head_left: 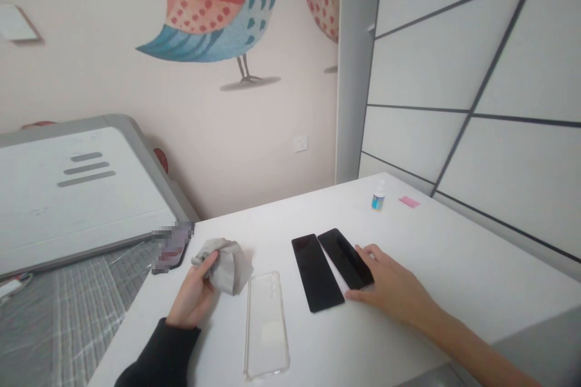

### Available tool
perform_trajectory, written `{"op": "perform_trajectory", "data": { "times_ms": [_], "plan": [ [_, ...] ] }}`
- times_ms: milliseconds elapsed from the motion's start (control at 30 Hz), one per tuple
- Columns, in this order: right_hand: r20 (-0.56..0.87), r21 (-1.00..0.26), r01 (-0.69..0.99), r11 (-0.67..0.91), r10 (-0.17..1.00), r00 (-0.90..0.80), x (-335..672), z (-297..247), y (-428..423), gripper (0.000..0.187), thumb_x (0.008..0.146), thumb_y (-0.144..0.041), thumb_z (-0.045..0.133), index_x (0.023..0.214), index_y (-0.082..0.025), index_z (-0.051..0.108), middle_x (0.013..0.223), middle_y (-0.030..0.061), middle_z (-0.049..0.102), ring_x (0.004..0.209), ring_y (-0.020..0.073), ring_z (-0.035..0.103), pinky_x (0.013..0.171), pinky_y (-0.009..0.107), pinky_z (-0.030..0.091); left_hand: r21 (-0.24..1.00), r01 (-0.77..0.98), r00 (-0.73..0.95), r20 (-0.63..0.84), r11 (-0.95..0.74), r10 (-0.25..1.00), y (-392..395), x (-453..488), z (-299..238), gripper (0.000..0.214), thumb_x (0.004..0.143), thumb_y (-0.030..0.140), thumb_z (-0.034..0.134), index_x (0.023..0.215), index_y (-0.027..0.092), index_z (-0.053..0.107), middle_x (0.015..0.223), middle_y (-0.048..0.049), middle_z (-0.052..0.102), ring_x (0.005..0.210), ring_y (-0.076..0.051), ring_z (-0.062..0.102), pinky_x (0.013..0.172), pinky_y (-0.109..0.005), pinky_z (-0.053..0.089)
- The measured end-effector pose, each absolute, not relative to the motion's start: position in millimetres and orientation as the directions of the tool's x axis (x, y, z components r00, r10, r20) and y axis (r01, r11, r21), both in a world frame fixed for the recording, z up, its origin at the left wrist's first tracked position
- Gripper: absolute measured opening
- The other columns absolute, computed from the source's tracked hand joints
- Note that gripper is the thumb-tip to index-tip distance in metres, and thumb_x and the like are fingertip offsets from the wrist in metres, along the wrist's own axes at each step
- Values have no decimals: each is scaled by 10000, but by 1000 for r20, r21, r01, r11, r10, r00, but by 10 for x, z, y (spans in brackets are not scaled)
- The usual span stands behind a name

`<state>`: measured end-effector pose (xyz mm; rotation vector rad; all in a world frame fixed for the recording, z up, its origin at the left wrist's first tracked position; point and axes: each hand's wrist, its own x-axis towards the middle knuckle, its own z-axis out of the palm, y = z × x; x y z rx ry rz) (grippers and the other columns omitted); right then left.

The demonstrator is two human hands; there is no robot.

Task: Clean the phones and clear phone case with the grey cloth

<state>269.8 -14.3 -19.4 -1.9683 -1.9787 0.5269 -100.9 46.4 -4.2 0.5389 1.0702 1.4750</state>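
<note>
At the far left, a big white board [77, 193] with three gray bars leans near the wall. A dark thing [171, 248] lies at the edge of the white table [454, 290], but a blur hides it, so I cannot tell what it is. The left hand [193, 290] is closed around a gray cloth [229, 266], and the cloth is bunched up, which lets it sit snug in the hand. Just right of it, a clear phone case [267, 326] lies flat. Next come two black sheets [316, 272], side by side and almost touching, maybe laid flat to keep them steady. The right hand [390, 278] is at the edge of the right sheet [345, 258]. Its fingers touch that sheet, but I cannot tell if they grip it. Farther back are a small bottle [378, 196] with a blue label and a pink note [409, 202]. No words can be read on them.
</note>
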Motion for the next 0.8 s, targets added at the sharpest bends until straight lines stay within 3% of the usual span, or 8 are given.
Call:
{"op": "perform_trajectory", "data": {
  "times_ms": [133, 200, 300, 367, 500, 567, 667, 800],
  "plan": [
    [97, -493, 870, 19, 995, 33, 2621, -139, -219, 663, 860, -435, 682, 1443, -175, 503, 1440, 171, 559, 1268, 369, 595, 981, 483, 520, 787, -612, -162, -218, 76, 962, 462, -979, -70, 159, 907, 44, 635, 973, 156, 727, 946, -29, 798, 789, -122, 755, 761, -174, 603],
    [172, -535, 826, 177, 980, -99, 2380, -63, -269, 550, 878, -374, 673, 1392, -211, 564, 1391, 134, 612, 1254, 338, 608, 1005, 472, 513, 775, -626, -140, -227, 92, 964, 466, -978, -87, 144, 934, 64, 593, 958, 145, 710, 924, -37, 790, 793, -123, 750, 775, -189, 604],
    [178, -651, 631, 422, 893, -413, 1880, 65, -241, 325, 875, -285, 696, 1194, -225, 689, 1213, 88, 727, 1153, 286, 669, 1003, 435, 519, 774, -622, -97, -230, 121, 968, 461, -995, -98, 186, 891, 47, 575, 990, 155, 689, 895, -18, 771, 785, -111, 738, 790, -192, 598],
    [233, -727, 512, 457, 866, -442, 1581, 118, -110, 298, 874, -255, 691, 1169, -214, 695, 1168, 90, 744, 1103, 270, 685, 997, 441, 516, 783, -604, -50, -223, 148, 974, 437, -1006, -89, 309, 792, 26, 588, 1049, 169, 682, 875, -10, 758, 779, -116, 730, 782, -198, 592],
    [200, -901, 302, 312, 916, -348, 1235, 81, 259, 628, 816, -403, 773, 1360, -166, 565, 1386, 172, 632, 1278, 301, 595, 1110, 511, 434, 801, -564, 49, -210, 201, 977, 321, -960, -41, 636, 557, 57, 567, 1174, 172, 669, 1007, -60, 767, 990, -242, 731, 912, -366, 590],
    [127, -961, 175, 214, 903, -410, 1152, 22, 388, 707, 767, -487, 809, 1342, -156, 566, 1385, 185, 632, 1288, 315, 591, 1117, 525, 425, 801, -554, 89, -214, 227, 973, 239, -891, -7, 741, 493, 98, 549, 1223, 158, 658, 1118, -90, 757, 1105, -313, 699, 982, -467, 559],
    [39, -999, -22, 33, 803, -595, 1102, -34, 462, 503, 808, -528, 757, 1158, -176, 673, 1171, 119, 748, 1088, 277, 700, 994, 460, 525, 817, -512, 220, -173, 265, 960, 137, -779, 49, 833, 491, 153, 536, 1320, 151, 610, 1293, -107, 701, 1231, -368, 632, 1058, -541, 490],
    [-107, -990, -3, -138, 781, -615, 1184, 22, 453, 312, 790, -472, 768, 885, -177, 731, 863, 41, 779, 777, 208, 717, 744, 331, 576, 863, -468, 304, -43, 189, 952, 147, -778, 82, 905, 506, 124, 540, 1408, 187, 526, 1437, -106, 617, 1318, -351, 570, 1105, -503, 435]
  ]
}}
